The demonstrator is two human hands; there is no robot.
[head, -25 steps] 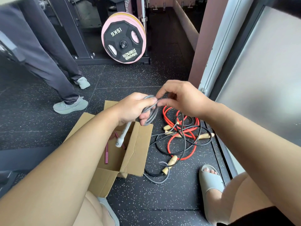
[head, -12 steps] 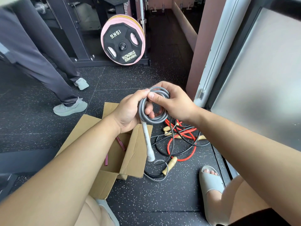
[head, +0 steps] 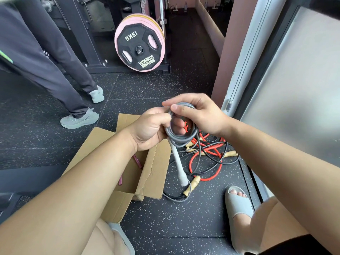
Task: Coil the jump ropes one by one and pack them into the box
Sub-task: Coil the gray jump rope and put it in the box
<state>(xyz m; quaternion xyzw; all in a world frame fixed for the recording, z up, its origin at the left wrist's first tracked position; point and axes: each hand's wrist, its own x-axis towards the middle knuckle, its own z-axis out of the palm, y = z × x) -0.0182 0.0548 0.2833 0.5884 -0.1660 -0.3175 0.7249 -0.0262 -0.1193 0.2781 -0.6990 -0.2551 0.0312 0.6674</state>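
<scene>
Both hands hold one grey jump rope, wound into a small tight coil. The left hand has its fingers curled round the coil's left side. The right hand pinches the top of the coil between thumb and forefinger, its other fingers bent behind the loops. Fingertips show through the ring, but I cannot tell whose. A white handle hangs straight down from the coil's bottom, in the air above the floor.

Just to the left below stands the open cardboard box, with a dark pink handle inside. To the right, on the speckled black floor, a red rope and a black rope with wooden handles lie tangled together.
</scene>
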